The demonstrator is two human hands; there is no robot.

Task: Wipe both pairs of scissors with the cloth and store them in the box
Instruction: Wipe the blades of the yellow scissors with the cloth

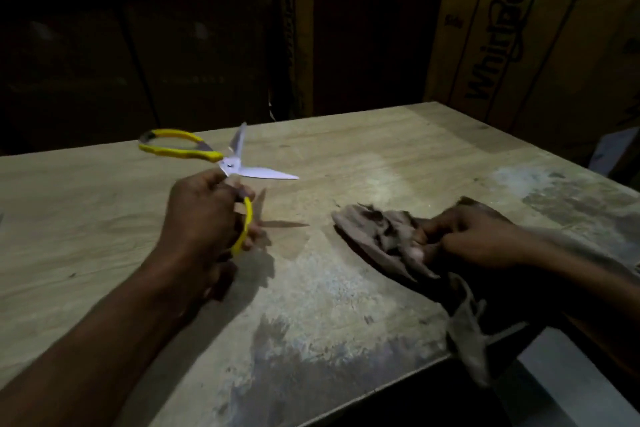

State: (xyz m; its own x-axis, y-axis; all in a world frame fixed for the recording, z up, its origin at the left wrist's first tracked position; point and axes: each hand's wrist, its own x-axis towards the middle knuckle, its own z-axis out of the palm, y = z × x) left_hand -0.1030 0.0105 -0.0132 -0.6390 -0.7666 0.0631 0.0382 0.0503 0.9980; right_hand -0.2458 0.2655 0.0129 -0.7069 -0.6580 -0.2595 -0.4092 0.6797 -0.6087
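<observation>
The left hand (204,215) holds a pair of yellow-handled scissors with bright metal blades (239,166) above the pale wooden worktop (346,156). Its fingers (252,236) are curled through one yellow handle loop and grip it; the other loop stands free, up and to the left of the fingers. The blades are wide apart, one pointing up and away, the other pointing right, both just beyond the knuckles. The picture is blurred here.

The right hand (474,239) lies on the worktop, its fingers (433,229) curled and pinching a crumpled brown cloth (377,232). The cloth spreads left of those fingers, and a frayed end hangs over the near worktop edge below the wrist.

A brown cardboard carton with dark lettering (519,21) stands behind the worktop, well beyond the right hand.
</observation>
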